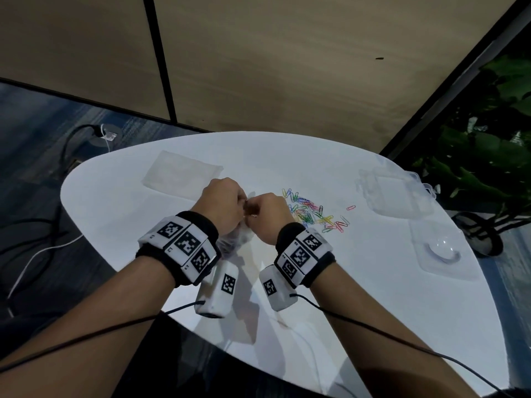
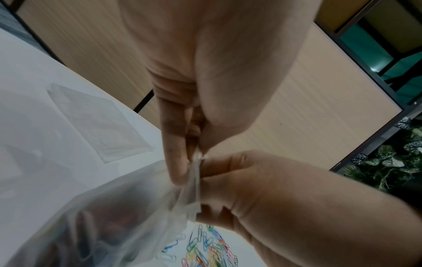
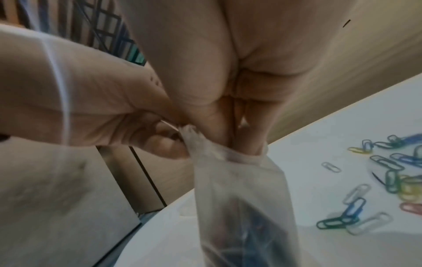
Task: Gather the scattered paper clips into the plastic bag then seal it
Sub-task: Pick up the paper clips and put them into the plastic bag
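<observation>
A clear plastic bag (image 1: 236, 239) hangs between my two hands above the white table (image 1: 120, 202). Dark clips show dimly through the bag (image 3: 239, 207). My left hand (image 1: 230, 202) pinches one side of the bag's top edge (image 2: 194, 180). My right hand (image 1: 267, 214) pinches the other side, with fingertips (image 3: 248, 144) reaching into the bag's mouth. Several coloured paper clips (image 1: 313, 214) lie scattered on the table just right of my right hand. The same paper clips (image 3: 388, 173) show in the right wrist view and low in the left wrist view (image 2: 205, 249).
A flat stack of clear bags (image 1: 182, 172) lies behind my left hand. A clear plastic box (image 1: 396, 193) and a clear lid (image 1: 442, 251) sit near the table's right edge. A potted plant (image 1: 488, 133) stands to the right, and cables (image 1: 43, 248) cross the floor at left.
</observation>
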Demonstrator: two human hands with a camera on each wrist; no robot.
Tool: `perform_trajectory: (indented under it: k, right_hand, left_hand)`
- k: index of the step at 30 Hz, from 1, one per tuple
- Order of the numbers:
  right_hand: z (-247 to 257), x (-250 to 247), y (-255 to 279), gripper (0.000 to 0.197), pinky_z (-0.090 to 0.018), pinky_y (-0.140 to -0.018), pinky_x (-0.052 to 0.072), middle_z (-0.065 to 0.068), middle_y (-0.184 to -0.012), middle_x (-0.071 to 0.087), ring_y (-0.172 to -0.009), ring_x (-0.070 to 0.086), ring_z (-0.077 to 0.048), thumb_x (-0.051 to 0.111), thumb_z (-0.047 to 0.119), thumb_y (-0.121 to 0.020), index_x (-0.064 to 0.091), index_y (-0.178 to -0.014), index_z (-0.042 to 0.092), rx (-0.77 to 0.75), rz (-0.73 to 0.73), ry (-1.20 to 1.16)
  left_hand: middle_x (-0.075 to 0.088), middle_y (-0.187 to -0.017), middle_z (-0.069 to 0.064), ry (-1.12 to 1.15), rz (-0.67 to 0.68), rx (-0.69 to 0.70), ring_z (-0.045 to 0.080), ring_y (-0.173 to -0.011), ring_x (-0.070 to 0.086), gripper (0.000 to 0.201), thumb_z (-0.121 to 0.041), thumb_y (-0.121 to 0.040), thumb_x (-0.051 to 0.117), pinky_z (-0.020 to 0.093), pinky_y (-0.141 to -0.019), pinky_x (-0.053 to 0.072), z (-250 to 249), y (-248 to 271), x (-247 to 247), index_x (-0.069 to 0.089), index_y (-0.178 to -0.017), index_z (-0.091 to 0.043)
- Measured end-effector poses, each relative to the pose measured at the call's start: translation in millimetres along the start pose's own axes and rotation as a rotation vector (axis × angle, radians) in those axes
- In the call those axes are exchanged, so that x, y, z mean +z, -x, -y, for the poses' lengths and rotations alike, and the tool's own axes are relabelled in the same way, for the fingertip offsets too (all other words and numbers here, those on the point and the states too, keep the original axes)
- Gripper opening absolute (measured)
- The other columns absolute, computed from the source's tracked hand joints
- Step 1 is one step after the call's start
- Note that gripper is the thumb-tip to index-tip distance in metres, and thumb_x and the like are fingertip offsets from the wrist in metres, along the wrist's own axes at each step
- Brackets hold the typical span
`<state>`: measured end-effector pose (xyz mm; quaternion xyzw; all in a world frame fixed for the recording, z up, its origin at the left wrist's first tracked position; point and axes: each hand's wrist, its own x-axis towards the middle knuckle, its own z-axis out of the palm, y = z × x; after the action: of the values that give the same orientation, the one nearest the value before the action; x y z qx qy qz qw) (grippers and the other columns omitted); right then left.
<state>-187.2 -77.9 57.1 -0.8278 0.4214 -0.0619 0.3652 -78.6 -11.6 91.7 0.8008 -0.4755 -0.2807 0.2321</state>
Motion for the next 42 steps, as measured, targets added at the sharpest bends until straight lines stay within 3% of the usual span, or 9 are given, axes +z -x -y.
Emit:
perform_trajectory:
  k: [4, 9, 12, 15, 17, 20, 24, 32, 42]
  right_hand:
    - [-1, -9, 3, 0.044, -0.026, -0.069, 0.043, -0.003, -0.074, 0.066, -0.074, 0.058, -0.021, 0.046, -0.008, -0.080, 0.062, -0.061, 0.028, -0.115, 0.116, -0.020]
    - [-43, -47, -2, 0.049, -0.033, -0.084, 0.059, -0.010, -0.106, 0.073, -0.099, 0.069, -0.022, 0.035, -0.018, -0.084, 0.075, -0.096, 0.009, 0.009, -0.010, -0.608]
    - [-108, -83, -22, 0.046, -0.030, -0.085, 0.053, -0.008, -0.123, 0.068, -0.102, 0.065, -0.023, 0.040, -0.007, -0.090, 0.073, -0.105, 0.022, 0.149, -0.207, -0.223]
    - [-167, -97, -38, 0.046, -0.033, -0.113, 0.030, -0.010, -0.157, 0.032, -0.139, 0.038, -0.028, 0.043, 0.011, -0.100, 0.042, -0.145, 0.017, 0.352, -0.037, 0.321]
    - [-190, -93, -36, 0.064, -0.040, -0.114, 0.031, -0.017, -0.157, 0.023, -0.141, 0.031, -0.035, 0.059, 0.007, -0.092, 0.029, -0.149, 0.009, 0.422, 0.112, 0.496]
    - [-199, -72, -23, 0.087, -0.043, -0.107, 0.041, -0.020, -0.152, 0.021, -0.137, 0.033, -0.037, 0.076, -0.004, -0.070, 0.029, -0.144, 0.002, 0.457, 0.122, 0.549]
    - [-171, -35, -11, 0.064, -0.045, -0.115, 0.032, -0.018, -0.158, 0.022, -0.143, 0.029, -0.035, 0.048, -0.001, -0.093, 0.024, -0.151, 0.011, 0.341, -0.014, 0.349]
    - [-134, -11, -10, 0.045, -0.032, -0.087, 0.053, -0.010, -0.107, 0.069, -0.099, 0.065, -0.030, 0.050, -0.011, -0.081, 0.071, -0.112, 0.013, 0.053, -0.108, 0.537]
    - [-156, -53, 6, 0.015, -0.027, -0.095, 0.052, 0.006, -0.084, 0.076, -0.081, 0.071, -0.013, 0.083, 0.027, -0.071, 0.081, -0.085, 0.022, 0.520, -0.334, -0.290]
  left_hand:
    - [0.073, -0.079, 0.015, 0.004, -0.007, -0.006, 0.033, -0.078, 0.072, 0.031, -0.005, -0.092, 0.051, 0.041, -0.079, 0.062, 4, -3, -2, 0.073, -0.071, -0.009]
    - [0.071, -0.076, 0.012, -0.023, -0.003, -0.010, 0.034, -0.077, 0.074, 0.043, -0.005, -0.096, 0.052, 0.037, -0.074, 0.061, 8, -1, -10, 0.056, -0.055, -0.020]
    - [0.055, -0.062, 0.009, -0.023, -0.006, -0.021, 0.036, -0.081, 0.074, 0.046, -0.006, -0.097, 0.052, 0.032, -0.067, 0.055, 15, 4, -14, 0.051, -0.052, -0.011]
    - [0.068, -0.076, 0.021, -0.009, 0.001, -0.014, 0.036, -0.084, 0.074, 0.043, -0.008, -0.099, 0.053, 0.037, -0.075, 0.060, 20, 7, -17, 0.058, -0.056, -0.013]
    - [0.074, -0.086, 0.019, 0.000, 0.007, -0.010, 0.035, -0.083, 0.074, 0.033, -0.010, -0.099, 0.054, 0.042, -0.079, 0.062, 21, 8, -17, 0.068, -0.069, -0.012]
    - [0.075, -0.093, 0.018, 0.014, 0.011, -0.021, 0.034, -0.083, 0.074, 0.025, -0.010, -0.099, 0.054, 0.043, -0.080, 0.062, 18, 6, -15, 0.077, -0.092, -0.004]
    - [0.075, -0.096, 0.019, 0.005, 0.020, -0.025, 0.035, -0.085, 0.073, 0.027, -0.008, -0.099, 0.051, 0.043, -0.083, 0.062, 13, 7, -15, 0.077, -0.101, -0.004]
    - [0.075, -0.096, 0.018, -0.026, 0.024, -0.029, 0.034, -0.086, 0.074, 0.027, -0.007, -0.097, 0.052, 0.042, -0.083, 0.062, 16, 11, -18, 0.078, -0.101, -0.005]
    - [0.073, -0.092, 0.014, -0.063, 0.048, -0.048, 0.032, -0.086, 0.073, 0.022, -0.005, -0.095, 0.055, 0.037, -0.082, 0.061, 17, 8, -18, 0.077, -0.096, -0.007]
